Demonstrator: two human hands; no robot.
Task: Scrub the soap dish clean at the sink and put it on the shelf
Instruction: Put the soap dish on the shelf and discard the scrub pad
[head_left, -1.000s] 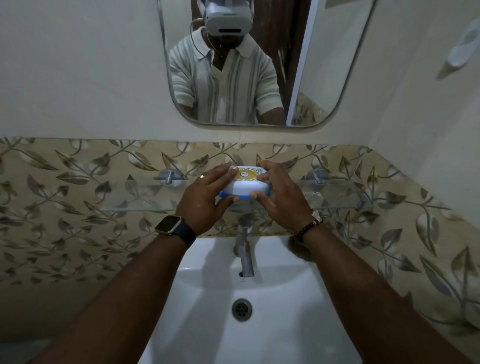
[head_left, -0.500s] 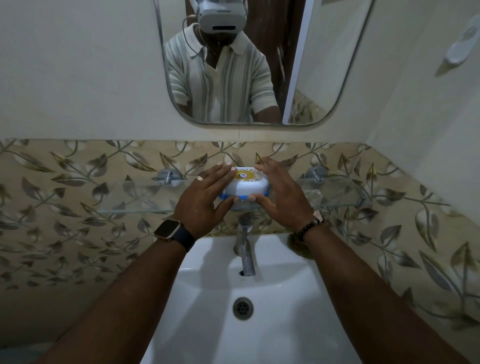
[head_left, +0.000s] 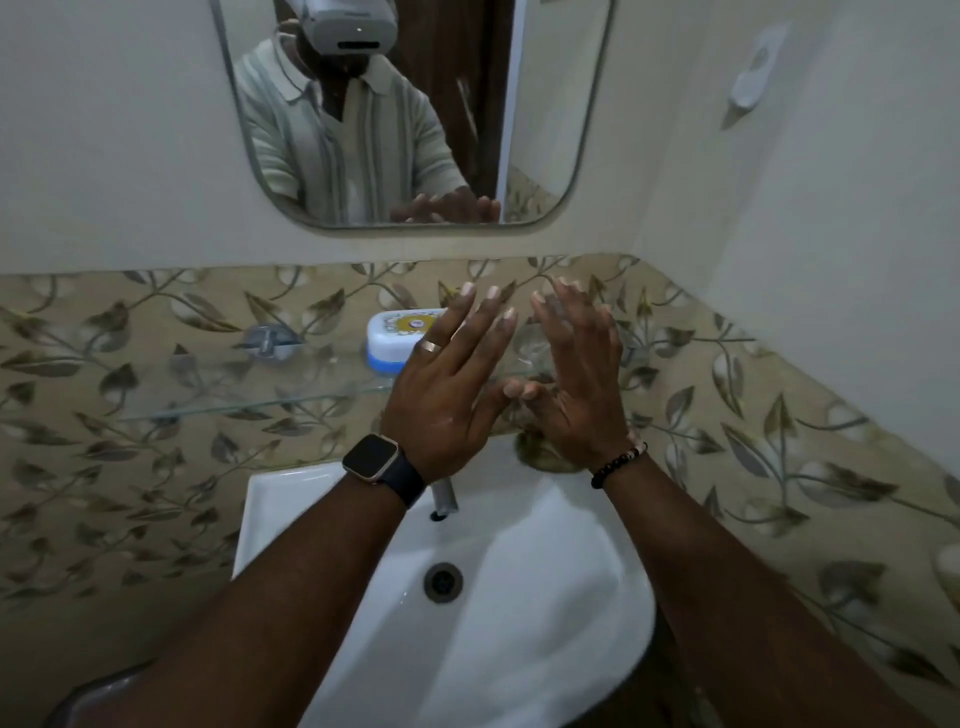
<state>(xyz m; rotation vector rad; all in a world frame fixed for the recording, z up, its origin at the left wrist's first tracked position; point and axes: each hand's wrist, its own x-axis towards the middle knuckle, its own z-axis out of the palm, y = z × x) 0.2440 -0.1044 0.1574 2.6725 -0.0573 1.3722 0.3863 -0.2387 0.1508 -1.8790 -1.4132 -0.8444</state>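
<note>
The soap dish (head_left: 395, 340) is white with a blue base and a yellow-patterned lid. It stands on the glass shelf (head_left: 249, 400) above the sink (head_left: 545, 597). My left hand (head_left: 452, 384) is raised just right of the dish, fingers spread, holding nothing, and it covers the dish's right end. My right hand (head_left: 576, 374) is up beside it, also spread and empty. The two thumbs nearly touch.
The tap (head_left: 445, 499) pokes out under my left wrist, above the drain (head_left: 442, 582). A mirror (head_left: 415, 114) hangs on the wall over the leaf-patterned tiles. A white wall fitting (head_left: 753, 78) is mounted at the upper right.
Both hands have let go of the soap dish, which now rests on the glass shelf. The hands have drawn back to the right with fingers spread.
</note>
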